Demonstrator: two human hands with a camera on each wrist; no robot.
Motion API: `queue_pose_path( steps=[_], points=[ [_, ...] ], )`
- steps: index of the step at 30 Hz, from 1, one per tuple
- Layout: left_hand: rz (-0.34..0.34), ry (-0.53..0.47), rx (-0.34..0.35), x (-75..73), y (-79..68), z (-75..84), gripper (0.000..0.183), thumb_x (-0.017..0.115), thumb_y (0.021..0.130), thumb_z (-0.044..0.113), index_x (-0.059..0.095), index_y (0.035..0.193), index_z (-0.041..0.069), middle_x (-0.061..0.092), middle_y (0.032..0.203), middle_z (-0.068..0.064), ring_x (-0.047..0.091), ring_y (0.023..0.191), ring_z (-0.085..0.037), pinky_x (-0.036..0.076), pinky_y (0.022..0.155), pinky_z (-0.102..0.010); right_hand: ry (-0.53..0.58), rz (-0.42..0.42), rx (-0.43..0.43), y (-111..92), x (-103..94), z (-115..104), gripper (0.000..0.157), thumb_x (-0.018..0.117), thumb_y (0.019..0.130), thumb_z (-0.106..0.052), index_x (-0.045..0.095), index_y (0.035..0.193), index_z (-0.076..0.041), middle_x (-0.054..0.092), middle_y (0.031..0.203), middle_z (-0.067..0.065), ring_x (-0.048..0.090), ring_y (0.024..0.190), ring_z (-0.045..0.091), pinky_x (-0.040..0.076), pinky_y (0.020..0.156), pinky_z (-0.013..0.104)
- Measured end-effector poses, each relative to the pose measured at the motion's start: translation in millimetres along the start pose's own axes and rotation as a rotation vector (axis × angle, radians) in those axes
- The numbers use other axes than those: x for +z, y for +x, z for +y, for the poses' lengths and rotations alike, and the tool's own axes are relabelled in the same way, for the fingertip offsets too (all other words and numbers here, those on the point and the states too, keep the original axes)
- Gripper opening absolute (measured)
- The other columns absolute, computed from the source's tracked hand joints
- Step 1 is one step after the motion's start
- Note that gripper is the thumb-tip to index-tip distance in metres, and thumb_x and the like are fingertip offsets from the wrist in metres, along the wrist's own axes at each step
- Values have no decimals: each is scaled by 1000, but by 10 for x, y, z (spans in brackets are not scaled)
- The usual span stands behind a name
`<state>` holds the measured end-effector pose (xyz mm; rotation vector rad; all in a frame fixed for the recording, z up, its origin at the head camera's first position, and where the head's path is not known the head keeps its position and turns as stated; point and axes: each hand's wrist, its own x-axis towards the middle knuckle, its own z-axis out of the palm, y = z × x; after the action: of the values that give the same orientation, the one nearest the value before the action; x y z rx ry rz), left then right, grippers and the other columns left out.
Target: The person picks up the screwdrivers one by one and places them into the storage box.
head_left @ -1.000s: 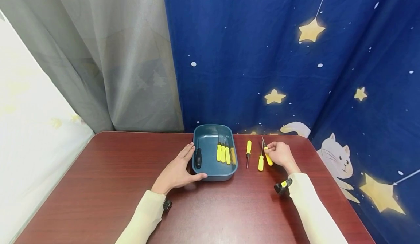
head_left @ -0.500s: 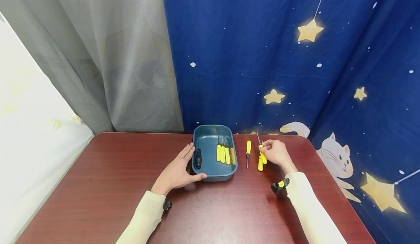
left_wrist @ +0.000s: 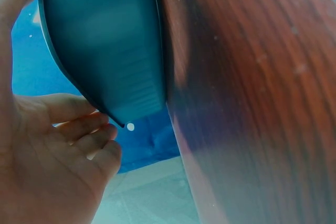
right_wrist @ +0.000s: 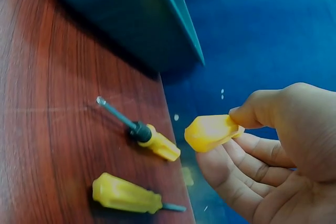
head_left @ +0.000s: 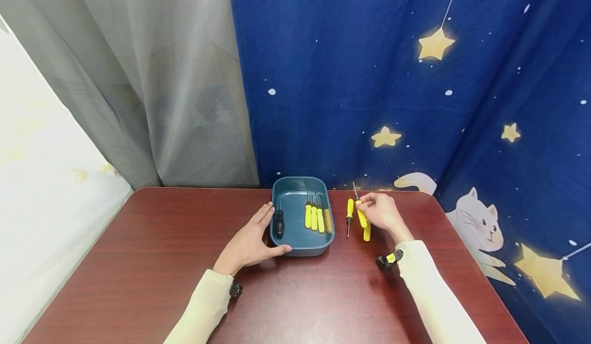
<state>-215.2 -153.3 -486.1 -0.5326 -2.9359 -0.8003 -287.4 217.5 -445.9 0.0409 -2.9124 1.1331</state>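
Observation:
My right hand (head_left: 380, 211) pinches a yellow-handled screwdriver (head_left: 361, 218) between thumb and fingers, above the table right of the box; its shaft points away toward the curtain. Its yellow handle (right_wrist: 212, 131) faces the right wrist camera. Below lie two more yellow screwdrivers: one (head_left: 349, 209) with its shaft toward the person, another (head_left: 367, 232) partly hidden by the held one. My left hand (head_left: 249, 244) rests against the near left corner of a blue-green box (head_left: 301, 252), fingers along the left rim, thumb at the front rim. Inside are a black screwdriver (head_left: 279, 224) and three yellow ones (head_left: 314, 217).
The reddish-brown wooden table (head_left: 184, 231) extends left and toward the person. A blue star-patterned curtain (head_left: 323, 102) and a grey curtain (head_left: 198, 102) hang behind its far edge. A yellowish patch (head_left: 328, 221) shows on the box's inner right wall.
My right hand has lifted a yellow screwdriver from the right end of the row and carried it left, over the others. My left hand and the box have stayed put.

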Motion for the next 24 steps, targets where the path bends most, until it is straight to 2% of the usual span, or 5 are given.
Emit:
queue_pose_path(
  steps=[9,15,24],
  points=[
    [7,-2,5,-2,-13,4,125,68,71,86,29,163,10,21,172,-3,29,157,-23,41,119,-50,58,-6,-45,-10,59,-175,24,70,92,-17,72,109,-1,77,94,13,69,64,13,54,59,24],
    [8,-6,4,0,-20,6,124,69,72,84,29,163,10,21,173,-3,29,157,-24,41,119,-50,81,-25,-72,-15,104,-298,25,71,92,-15,71,112,1,77,95,15,70,64,14,54,59,25],
    [11,-2,4,15,-23,1,124,69,72,84,29,163,10,21,172,-3,30,157,-24,42,118,-50,58,-41,-84,-6,185,-461,26,73,91,-19,71,110,-2,77,95,12,70,67,14,55,63,24]
  ],
)
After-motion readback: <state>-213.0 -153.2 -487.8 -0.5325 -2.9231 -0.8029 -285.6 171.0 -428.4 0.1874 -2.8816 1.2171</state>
